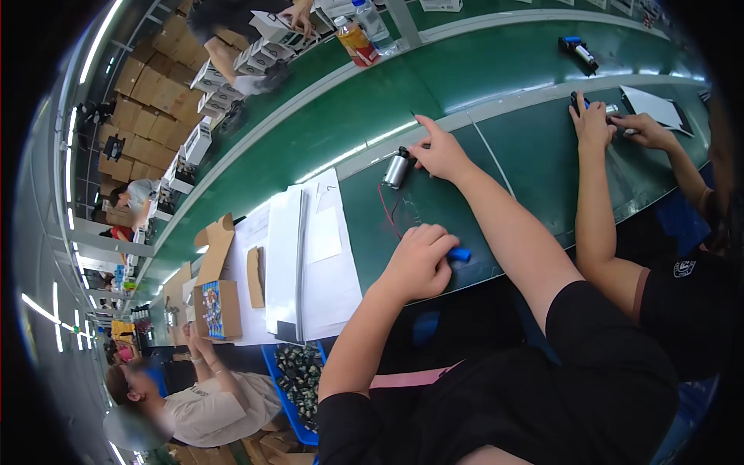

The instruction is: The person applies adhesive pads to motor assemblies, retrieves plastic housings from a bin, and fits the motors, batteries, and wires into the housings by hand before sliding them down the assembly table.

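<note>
My right hand (440,152) pinches the black end of a silver cylindrical motor (396,170) between thumb and curled fingers, with the index finger stretched out. Thin red and black wires (388,211) run from this motor down toward my left hand (422,260). That hand is closed around a blue cylinder (459,254) that looks like a battery; one end sticks out past the fingers. Both hands are over the dark green bench mat (473,217), and the joint between wires and battery is hidden.
Papers and white strips (285,263) lie left of my hands, beside an open cardboard box (219,310) of small parts. A blue bin (298,384) of parts stands below. A co-worker's hands (593,124) work at right. A motor assembly (578,54) lies on the green belt (496,70).
</note>
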The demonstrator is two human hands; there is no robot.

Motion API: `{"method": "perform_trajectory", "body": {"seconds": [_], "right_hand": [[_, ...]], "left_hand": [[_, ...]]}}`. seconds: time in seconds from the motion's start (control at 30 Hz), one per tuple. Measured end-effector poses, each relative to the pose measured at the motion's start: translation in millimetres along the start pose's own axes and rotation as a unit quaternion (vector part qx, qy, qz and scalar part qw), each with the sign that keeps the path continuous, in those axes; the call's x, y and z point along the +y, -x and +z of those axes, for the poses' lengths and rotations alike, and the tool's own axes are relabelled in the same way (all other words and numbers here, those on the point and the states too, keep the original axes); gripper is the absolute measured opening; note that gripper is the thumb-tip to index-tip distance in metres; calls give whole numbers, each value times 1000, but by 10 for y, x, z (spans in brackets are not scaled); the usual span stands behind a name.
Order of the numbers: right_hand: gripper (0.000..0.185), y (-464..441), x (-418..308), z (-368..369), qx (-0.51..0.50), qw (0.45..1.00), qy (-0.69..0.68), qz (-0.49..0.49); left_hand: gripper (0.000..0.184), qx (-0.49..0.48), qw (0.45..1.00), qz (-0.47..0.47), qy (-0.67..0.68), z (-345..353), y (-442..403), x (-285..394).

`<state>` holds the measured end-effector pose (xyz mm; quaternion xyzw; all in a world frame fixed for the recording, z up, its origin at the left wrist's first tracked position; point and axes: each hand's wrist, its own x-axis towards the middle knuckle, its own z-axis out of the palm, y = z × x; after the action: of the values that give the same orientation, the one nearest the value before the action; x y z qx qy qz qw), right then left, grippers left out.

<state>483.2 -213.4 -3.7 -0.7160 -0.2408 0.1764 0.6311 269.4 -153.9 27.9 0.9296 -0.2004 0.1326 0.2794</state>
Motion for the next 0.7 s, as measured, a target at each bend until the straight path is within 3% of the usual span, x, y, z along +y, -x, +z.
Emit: {"method": "perform_trajectory", "body": {"seconds": [0.1,0.17,0.23,0.33,0.4,0.47,0.53,0.6,0.63,0.7], "right_hand": [[78,-90,-10,-9,-14,1000,7,21],[79,-131,-7,-46,-24,999,-29,34],[80,-143,-9,-44,-22,998,-48,39],[78,-84,-62,-15,-7,999,-24,25],[77,-66,-51,-1,-1,999,-37,3],[76,-102,59,-1,-15,997,-74,4],[76,-122,57,-22,-18,996,-92,4],[76,-86,50,-45,-28,995,-98,5],[76,-72,60,-52,-34,996,-77,-21],[76,-113,59,-50,-39,994,-99,-26]], "left_hand": [[17,-82,996,18,-28,40,45,-6],[14,-74,995,52,-42,77,74,-16],[15,-62,993,80,-63,56,75,-12],[17,55,992,113,10,-48,-80,44],[22,106,994,39,4,-183,-210,-108],[36,209,964,-154,-52,-265,-452,-394],[54,199,909,-340,-134,-324,-612,-834],[67,47,901,-422,-83,-388,-725,-1137],[67,10,897,-440,-54,-403,-806,-1137],[62,12,922,-384,-45,-310,-810,-1290]]}}
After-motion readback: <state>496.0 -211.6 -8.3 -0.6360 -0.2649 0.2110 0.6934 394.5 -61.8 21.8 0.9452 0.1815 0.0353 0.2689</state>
